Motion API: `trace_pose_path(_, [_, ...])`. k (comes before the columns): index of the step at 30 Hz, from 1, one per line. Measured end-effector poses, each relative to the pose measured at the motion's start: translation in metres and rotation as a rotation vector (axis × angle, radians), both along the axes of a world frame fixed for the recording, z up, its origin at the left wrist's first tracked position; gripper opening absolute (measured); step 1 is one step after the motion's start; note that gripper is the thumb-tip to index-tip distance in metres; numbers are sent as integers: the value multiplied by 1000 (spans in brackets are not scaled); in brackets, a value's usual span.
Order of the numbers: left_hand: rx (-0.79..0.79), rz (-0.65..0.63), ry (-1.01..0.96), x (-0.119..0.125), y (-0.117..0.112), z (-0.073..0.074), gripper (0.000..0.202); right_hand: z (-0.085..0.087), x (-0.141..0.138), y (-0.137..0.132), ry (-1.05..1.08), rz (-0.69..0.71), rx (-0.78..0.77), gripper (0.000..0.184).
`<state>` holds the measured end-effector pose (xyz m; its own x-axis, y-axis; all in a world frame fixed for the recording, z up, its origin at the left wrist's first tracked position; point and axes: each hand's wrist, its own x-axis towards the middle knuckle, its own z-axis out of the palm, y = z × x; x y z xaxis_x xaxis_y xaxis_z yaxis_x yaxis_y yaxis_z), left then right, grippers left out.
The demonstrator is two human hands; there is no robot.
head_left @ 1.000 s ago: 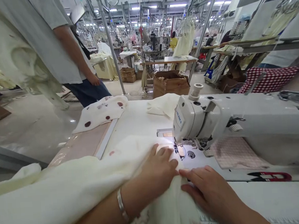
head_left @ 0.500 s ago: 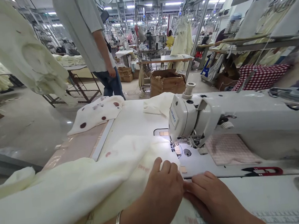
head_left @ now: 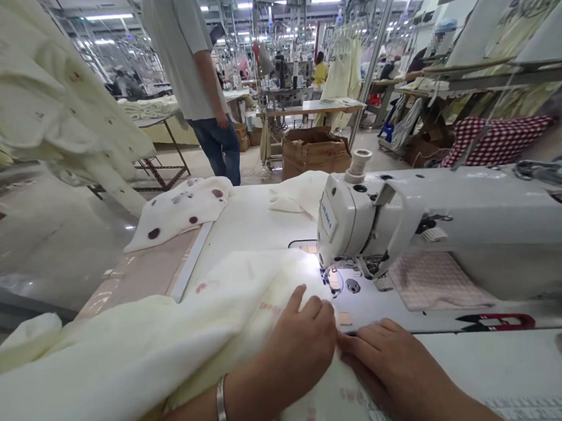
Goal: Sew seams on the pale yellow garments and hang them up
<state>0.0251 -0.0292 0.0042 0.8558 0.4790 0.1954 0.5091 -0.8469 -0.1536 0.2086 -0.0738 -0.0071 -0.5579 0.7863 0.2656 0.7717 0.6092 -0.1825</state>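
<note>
A cream fabric piece [head_left: 141,351] lies across the white sewing table [head_left: 253,222] and over my lap side. My left hand [head_left: 299,348], with a silver bracelet at the wrist, rests on the fabric's edge with fingers curled, pinching it just in front of the needle area [head_left: 332,278]. My right hand [head_left: 388,367] lies next to it, fingers pressed together on the same edge. The white sewing machine [head_left: 408,217] stands right behind both hands.
Red-handled snips [head_left: 497,322] lie right of the machine bed near a checked cloth [head_left: 433,283]. A dotted white fabric piece [head_left: 178,209] and a cream piece [head_left: 297,196] lie at the table's far end. A person in a grey shirt [head_left: 186,56] stands beyond; cardboard boxes [head_left: 315,151] sit behind.
Both hands drew back slightly from the needle with the fabric edge, then stayed close together. The person in grey walked away to the right, farther from the table.
</note>
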Motion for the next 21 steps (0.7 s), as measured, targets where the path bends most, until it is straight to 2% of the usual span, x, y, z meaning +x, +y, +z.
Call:
trace_pose_path(7, [-120, 2, -203, -12, 20, -8, 15, 0, 3, 8, -28, -14, 5, 24])
trace_pose_path(13, [-141, -30, -222, -13, 30, -5, 14, 2, 1, 14, -47, -28, -37, 19])
trace_pose_path(17, [-131, -24, -262, -15, 45, -7, 17, 1, -1, 28, -115, -72, -14, 21])
trace_pose_path(21, [-196, 19, -287, -12, 57, -4, 15, 1, 1, 36, -85, -77, 28, 22])
